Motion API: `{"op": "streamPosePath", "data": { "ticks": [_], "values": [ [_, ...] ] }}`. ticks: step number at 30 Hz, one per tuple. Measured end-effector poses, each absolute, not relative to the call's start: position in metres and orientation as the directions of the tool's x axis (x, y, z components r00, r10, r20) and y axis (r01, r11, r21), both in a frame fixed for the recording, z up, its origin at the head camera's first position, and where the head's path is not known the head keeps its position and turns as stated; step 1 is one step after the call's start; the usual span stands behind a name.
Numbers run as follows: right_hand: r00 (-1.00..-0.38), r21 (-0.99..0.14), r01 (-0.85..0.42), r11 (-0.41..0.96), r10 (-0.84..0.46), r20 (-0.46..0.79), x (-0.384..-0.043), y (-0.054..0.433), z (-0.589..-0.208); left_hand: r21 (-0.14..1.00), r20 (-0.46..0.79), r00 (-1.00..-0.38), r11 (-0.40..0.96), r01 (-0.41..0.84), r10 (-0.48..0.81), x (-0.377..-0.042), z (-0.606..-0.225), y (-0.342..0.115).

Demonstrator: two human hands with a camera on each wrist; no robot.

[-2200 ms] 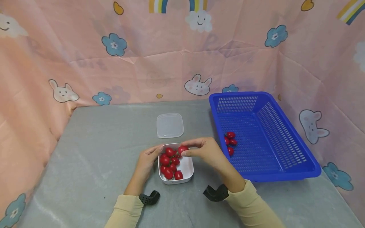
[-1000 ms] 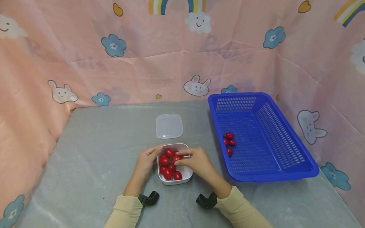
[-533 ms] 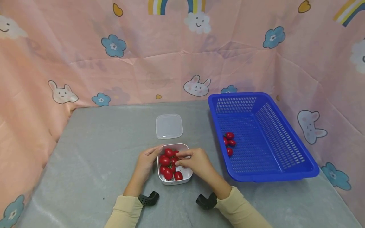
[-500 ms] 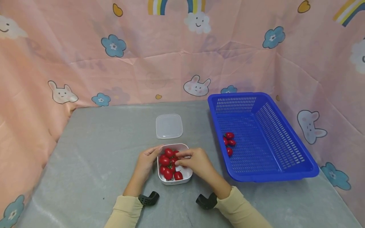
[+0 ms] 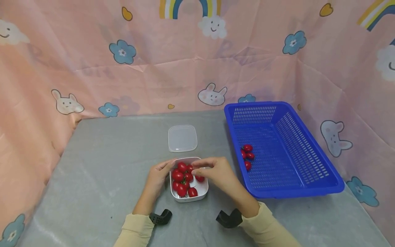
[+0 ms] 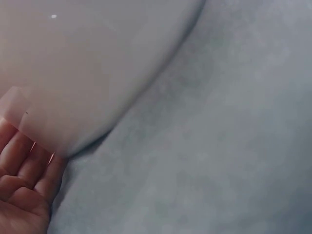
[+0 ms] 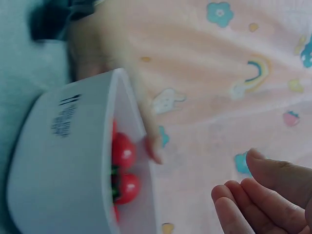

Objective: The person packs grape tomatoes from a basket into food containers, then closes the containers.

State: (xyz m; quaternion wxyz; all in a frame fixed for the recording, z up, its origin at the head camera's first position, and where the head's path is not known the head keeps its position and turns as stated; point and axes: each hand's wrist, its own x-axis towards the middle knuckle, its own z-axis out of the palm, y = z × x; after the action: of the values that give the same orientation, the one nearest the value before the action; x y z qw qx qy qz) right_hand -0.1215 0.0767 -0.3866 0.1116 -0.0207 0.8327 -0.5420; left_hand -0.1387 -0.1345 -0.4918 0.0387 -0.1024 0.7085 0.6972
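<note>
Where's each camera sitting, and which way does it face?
Head: on the head, looking forward-down at the white container; left hand, right hand and sleeves show.
Left wrist: worn there, facing the container and grey table; left hand shows.
Right wrist: worn there, facing the container and patterned curtain; both hands show.
Head and right wrist share the curtain.

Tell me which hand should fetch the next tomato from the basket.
Probably the right hand: it holds nothing and is nearer the basket and its tomatoes, while the left hand grips the box on the side away from them.
</note>
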Motion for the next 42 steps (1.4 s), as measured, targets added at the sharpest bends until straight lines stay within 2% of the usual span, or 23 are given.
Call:
{"op": "streamPosePath", "data": {
  "ticks": [10, 24, 35, 42],
  "values": [
    [-0.969, -0.923, 0.067, 0.378, -0.195, -0.150, -0.113, 0.092, -0.353, 0.983, -0.182, -0.980, -0.021, -0.181, -0.079, -0.138, -0.492, -0.134],
    [-0.985, -0.920, -0.017, 0.390, -0.166, -0.053, -0.129, 0.135, -0.330, 0.979, -0.203, -0.977, -0.038, -0.200, -0.073, -0.138, -0.490, -0.132],
    [-0.991, -0.882, 0.029, 0.471, -0.101, -0.086, -0.147, 0.171, -0.314, 0.979, -0.205, -0.976, -0.035, -0.203, -0.078, -0.138, -0.490, -0.132],
    [-0.986, -0.894, 0.059, 0.444, -0.117, -0.123, -0.164, 0.193, -0.316, 0.979, -0.204, -0.976, -0.038, -0.201, -0.078, -0.138, -0.491, -0.133]
  ]
}}
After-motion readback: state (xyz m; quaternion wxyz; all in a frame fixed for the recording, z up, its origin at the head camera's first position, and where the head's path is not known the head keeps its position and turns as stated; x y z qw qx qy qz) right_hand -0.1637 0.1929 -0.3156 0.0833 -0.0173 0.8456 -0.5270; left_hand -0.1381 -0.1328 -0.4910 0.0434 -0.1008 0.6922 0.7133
